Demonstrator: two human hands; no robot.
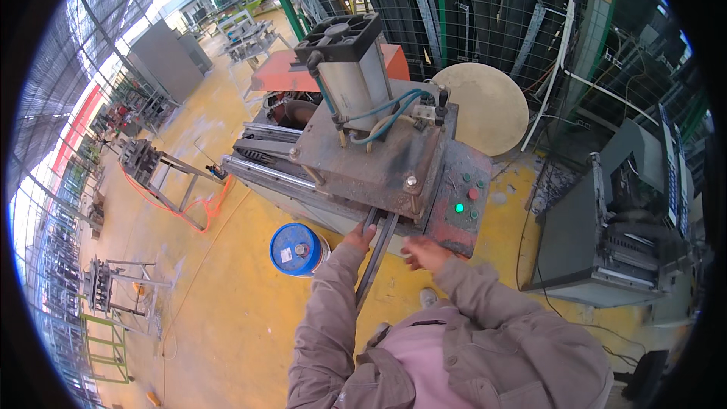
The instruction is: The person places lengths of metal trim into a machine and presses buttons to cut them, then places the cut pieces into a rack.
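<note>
Before me stands a machine with a pneumatic cylinder (pixel 355 82) mounted on a thick metal top plate (pixel 369 153). Long dark metal profiles (pixel 377 253) reach out from under the plate's front edge towards my body. My left hand (pixel 360 237) grips a profile close to the machine, with the thumb on top. To the right of the profiles, my right hand (pixel 425 253) is off them, its fingers loosely curled and nothing seen in it. Beyond that hand lies the control panel (pixel 463 199), with a lit green button (pixel 459 208) and a red button (pixel 472 193).
A blue-lidded bucket (pixel 295 250) stands on the floor left of my left forearm. Another grey machine (pixel 596 250) is at the right. Behind are a round board (pixel 483 108) and a wire mesh fence. An orange hose (pixel 213 204) lies by a metal stand at the left.
</note>
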